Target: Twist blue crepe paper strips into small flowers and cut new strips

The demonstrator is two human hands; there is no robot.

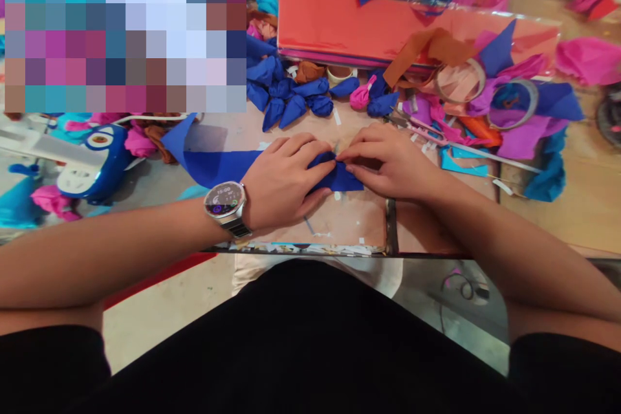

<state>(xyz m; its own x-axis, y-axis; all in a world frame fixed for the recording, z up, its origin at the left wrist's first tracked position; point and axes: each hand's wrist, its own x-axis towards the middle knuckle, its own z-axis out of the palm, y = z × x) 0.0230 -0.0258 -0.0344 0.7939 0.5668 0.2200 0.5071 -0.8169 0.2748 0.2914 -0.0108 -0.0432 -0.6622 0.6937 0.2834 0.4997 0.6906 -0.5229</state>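
Note:
A long strip of blue material [226, 167], cloth or crepe paper, lies across the worktable in front of me, its left end curling up to a point. My left hand [286, 174] rests over the strip, with thumb and fingers gripping it near its right part. Close beside it, my right hand [378, 158] pinches the strip's bunched right portion between thumb and fingertips. What exactly lies between the right fingertips is hidden. Just beyond my hands sits a group of small twisted blue bundles [284, 94] of similar material.
Behind the bundles lies a plastic-wrapped pack of red-orange sheets [349, 19]. Rolls of tape [513, 103] and scissors [422, 128] sit among coloured scraps at right. A blue-and-white device [92, 165] stands at left. The table's front edge [310, 251] is near my body.

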